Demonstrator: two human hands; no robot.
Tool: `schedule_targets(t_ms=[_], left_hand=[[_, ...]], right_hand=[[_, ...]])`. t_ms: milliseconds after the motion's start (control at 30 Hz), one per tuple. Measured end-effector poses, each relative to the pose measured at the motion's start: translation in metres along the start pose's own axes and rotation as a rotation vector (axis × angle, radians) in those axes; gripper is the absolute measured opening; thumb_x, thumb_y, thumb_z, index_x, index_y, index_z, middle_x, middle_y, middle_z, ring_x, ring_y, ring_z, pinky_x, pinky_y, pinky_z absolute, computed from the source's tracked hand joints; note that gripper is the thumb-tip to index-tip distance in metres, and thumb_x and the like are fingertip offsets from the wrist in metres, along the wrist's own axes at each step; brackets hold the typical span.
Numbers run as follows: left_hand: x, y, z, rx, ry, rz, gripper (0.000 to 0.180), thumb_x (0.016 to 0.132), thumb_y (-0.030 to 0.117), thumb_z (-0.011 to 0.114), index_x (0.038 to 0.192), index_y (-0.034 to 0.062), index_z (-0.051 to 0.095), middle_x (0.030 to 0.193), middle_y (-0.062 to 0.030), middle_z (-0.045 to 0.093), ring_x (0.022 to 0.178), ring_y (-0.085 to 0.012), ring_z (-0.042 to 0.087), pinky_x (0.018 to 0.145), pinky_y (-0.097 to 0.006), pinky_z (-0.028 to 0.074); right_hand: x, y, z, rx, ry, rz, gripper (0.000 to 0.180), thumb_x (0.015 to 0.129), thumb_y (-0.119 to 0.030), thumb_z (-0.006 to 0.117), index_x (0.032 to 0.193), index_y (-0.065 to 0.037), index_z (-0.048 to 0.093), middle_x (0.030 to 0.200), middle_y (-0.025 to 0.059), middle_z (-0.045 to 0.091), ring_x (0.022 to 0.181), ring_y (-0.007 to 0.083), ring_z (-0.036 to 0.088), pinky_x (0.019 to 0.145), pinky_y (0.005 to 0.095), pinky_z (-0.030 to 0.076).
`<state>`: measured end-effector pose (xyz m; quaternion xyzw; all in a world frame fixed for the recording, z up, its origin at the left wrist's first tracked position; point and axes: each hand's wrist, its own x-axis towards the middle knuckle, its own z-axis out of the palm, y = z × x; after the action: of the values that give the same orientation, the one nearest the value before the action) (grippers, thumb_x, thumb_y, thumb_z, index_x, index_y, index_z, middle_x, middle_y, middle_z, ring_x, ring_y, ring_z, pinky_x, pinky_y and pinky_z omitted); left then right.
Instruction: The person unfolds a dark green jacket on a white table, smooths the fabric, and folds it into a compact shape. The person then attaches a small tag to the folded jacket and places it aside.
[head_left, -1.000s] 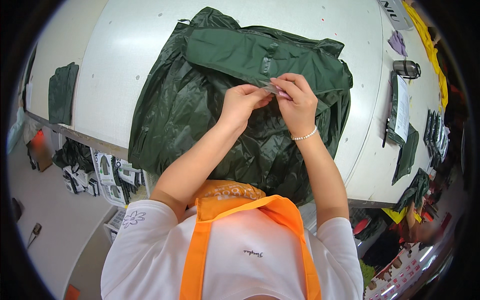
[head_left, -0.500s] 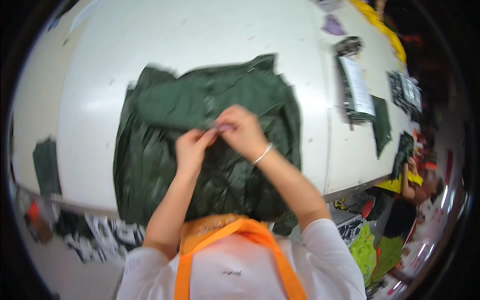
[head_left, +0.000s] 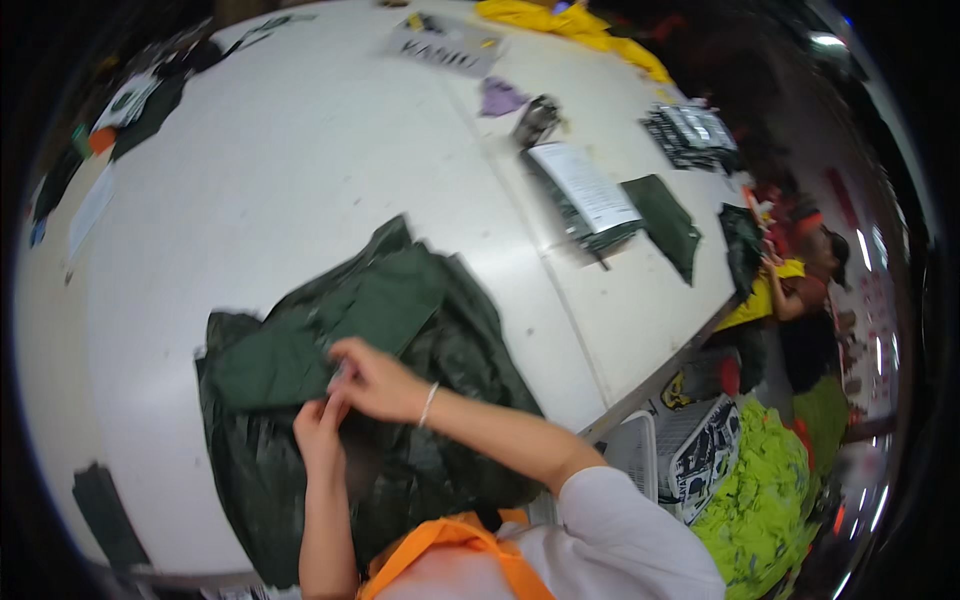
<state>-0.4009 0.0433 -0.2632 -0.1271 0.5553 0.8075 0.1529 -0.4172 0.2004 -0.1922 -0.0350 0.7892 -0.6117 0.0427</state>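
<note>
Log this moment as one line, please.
left hand: beside right hand; right hand: pinching small item, blurred; dark green garment: beneath both, on white table

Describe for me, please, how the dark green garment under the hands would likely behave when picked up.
The dark green garment is probably floppy: it lies in loose folds and creases, so it should sag from wherever it is gripped. It may be slightly slippery, given its faint sheen. Spread low on the white table, it seems unlikely to roll.

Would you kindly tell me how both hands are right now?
Left hand: pinched closed; whether it holds anything cannot be told.
Right hand: closed on a small thing, too blurred to name.
</note>
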Motion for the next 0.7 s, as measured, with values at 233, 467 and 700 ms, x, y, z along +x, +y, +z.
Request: schedule_targets(t_ms=[233,467,700], left_hand=[[-0.002,0.012,-0.004,-0.031,-0.006,-0.042,0.021,0.088,0.012,0.063,0.102,-0.0037,0.061,0.097,-0.0098,0.064,0.087,-0.017,0.062,0.081,-0.029,0.05],[-0.003,0.012,-0.004,-0.052,0.013,-0.031,0.018,0.088,0.012,0.063,0.097,-0.0024,0.061,0.09,-0.0087,0.066,0.08,-0.0135,0.062,0.077,-0.027,0.049],[-0.002,0.011,-0.002,-0.048,0.012,-0.011,0.017,0.087,0.012,0.064,0.096,-0.0028,0.062,0.087,-0.0082,0.066,0.078,-0.013,0.062,0.077,-0.026,0.049]], right_hand=[[-0.007,0.013,-0.019,-0.292,-0.042,0.037,0.022,0.084,-0.013,0.063,0.102,-0.002,0.056,0.087,0.0128,0.061,0.076,0.0231,0.061,0.069,0.031,0.049],[-0.009,0.011,-0.01,-0.337,-0.131,-0.042,0.022,0.084,-0.014,0.064,0.101,-0.002,0.057,0.089,0.0134,0.061,0.078,0.0264,0.062,0.069,0.0311,0.049],[-0.003,0.012,-0.009,-0.432,-0.111,-0.164,0.019,0.083,-0.015,0.065,0.097,-0.004,0.059,0.084,0.0103,0.059,0.073,0.025,0.061,0.066,0.0315,0.049]])
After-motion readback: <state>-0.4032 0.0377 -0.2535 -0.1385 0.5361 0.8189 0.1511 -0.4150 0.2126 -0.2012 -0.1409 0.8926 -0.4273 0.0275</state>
